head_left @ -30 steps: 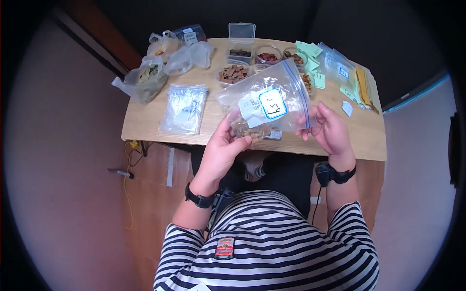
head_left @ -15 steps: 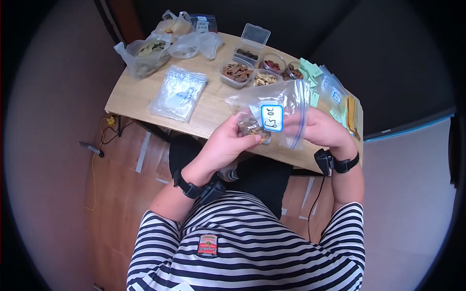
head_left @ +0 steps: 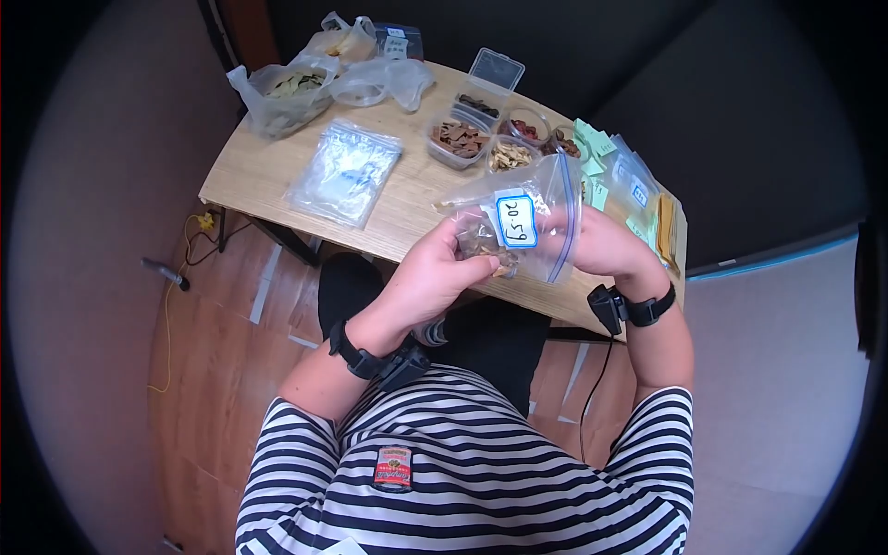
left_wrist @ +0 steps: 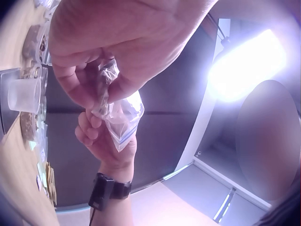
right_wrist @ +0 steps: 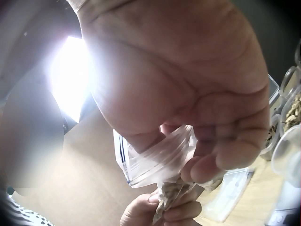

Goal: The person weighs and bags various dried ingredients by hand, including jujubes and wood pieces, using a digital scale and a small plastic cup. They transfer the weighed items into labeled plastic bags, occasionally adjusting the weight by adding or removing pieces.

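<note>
A clear zip bag with a blue-edged label reading 20.5g is held up over the table's front edge. My left hand grips its bottom corner, thumb in front, around small dried brownish pieces. At the bag's mouth, my right hand reaches in from the right; part of it shows through the plastic. Seen from the right wrist, the thumb of the right hand is inside the bag, while other fingers curl along its outside. I cannot tell whether its fingertips pinch anything.
Tubs of bark-like chips, pale dried pieces and red dried fruit stand behind the bag. Flat zip bags lie left, near a plastic bag of leaves. Green notes and yellow envelopes lie right.
My right hand has moved from the bag's right edge into its mouth. The bag has turned so its label faces up plainly. My left hand keeps its grip; the head view has shifted.
</note>
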Motion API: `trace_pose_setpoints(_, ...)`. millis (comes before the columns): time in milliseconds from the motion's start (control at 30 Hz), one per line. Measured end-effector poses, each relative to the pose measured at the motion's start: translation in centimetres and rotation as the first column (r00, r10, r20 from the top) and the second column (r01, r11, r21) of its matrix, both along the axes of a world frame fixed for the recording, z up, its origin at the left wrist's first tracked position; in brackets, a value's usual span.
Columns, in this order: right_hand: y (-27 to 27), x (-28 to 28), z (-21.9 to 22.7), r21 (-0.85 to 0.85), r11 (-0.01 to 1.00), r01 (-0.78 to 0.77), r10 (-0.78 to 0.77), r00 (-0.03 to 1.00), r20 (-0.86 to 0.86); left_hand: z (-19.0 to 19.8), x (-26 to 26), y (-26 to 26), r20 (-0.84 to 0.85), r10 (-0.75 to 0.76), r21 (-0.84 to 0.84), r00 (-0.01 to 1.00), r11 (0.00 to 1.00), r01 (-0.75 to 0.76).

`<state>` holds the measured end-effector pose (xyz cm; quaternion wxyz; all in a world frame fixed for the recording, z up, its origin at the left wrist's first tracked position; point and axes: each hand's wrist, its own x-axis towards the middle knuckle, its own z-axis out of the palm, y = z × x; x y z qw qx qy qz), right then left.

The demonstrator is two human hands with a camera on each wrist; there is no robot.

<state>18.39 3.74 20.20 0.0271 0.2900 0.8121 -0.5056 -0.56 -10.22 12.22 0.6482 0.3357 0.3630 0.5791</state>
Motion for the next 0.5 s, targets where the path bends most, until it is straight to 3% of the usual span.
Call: trace_pose_setpoints(500,-0.42,-0.88,0.25,0.006,1.0,-0.02,0.02,1.0,0.005,-0.65,0.51,0.24,0.076,0.046,0.029,0.996,0.998,-0.048)
